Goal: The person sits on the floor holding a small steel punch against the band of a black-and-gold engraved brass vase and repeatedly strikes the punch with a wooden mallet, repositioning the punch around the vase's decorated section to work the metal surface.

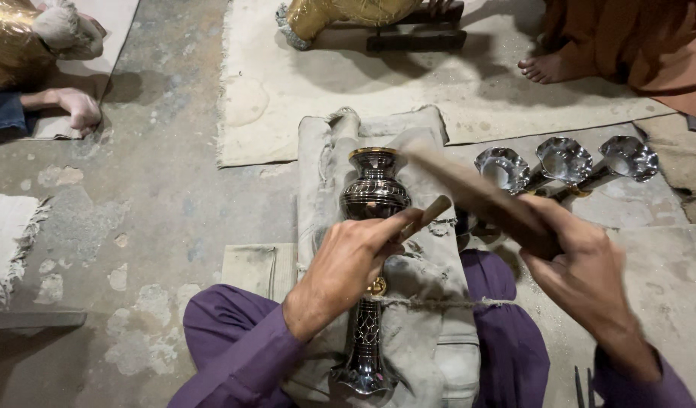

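Observation:
A dark metal vase (374, 193) with engraved patterns and a brass rim lies lengthwise on a grey cloth pad (423, 332) across my lap. My left hand (355, 257) rests on the vase's neck and pinches a short wooden-handled chisel (427, 215) against the metal. My right hand (567, 253) grips a flat wooden mallet (476, 193), blurred and raised to the right of the vase. A cord (439, 304) runs across the pad over the vase's stem.
Three shiny scalloped metal bowls on stems (563, 162) lie to the right on the floor. A beige mat (408, 91) holds a gold-wrapped object (340, 13) and another person's bare foot (548, 68). At left, another person's foot (76, 106) lies beside more gold wrap.

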The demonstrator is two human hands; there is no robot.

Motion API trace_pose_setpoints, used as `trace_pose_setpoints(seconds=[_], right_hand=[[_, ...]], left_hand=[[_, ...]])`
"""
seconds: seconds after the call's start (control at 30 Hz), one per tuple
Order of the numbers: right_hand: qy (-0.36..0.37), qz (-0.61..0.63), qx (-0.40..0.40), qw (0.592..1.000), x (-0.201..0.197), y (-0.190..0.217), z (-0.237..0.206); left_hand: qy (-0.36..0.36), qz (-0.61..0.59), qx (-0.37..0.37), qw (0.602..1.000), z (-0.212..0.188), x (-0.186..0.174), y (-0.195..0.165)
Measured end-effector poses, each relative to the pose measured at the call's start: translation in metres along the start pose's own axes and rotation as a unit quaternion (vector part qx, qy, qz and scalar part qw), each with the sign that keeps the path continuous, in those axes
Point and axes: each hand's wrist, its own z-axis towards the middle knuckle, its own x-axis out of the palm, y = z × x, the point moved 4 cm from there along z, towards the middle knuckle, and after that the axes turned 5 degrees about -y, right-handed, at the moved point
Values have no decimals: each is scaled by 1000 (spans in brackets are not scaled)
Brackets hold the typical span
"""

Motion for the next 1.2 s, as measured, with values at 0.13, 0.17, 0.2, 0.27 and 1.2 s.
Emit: trace_pose_setpoints(seconds=[0.13,0.17,0.2,0.27,1.2], right_hand=[[41,74,72,994,17,-18,-14],[71,-13,116,991,23,-28,-18],[35,57,108,992,26,-32,-21],[-34,193,93,976,35,-40,-30],[-131,274,40,952,80,-52,-82]], left_hand=[[81,53,-47,994,8,7,2],[104,70,-60,990,10,9,4],[92,68,-31,993,11,7,2],[67,59,24,996,12,4,-3],[207,91,62,972,24,14,5]])
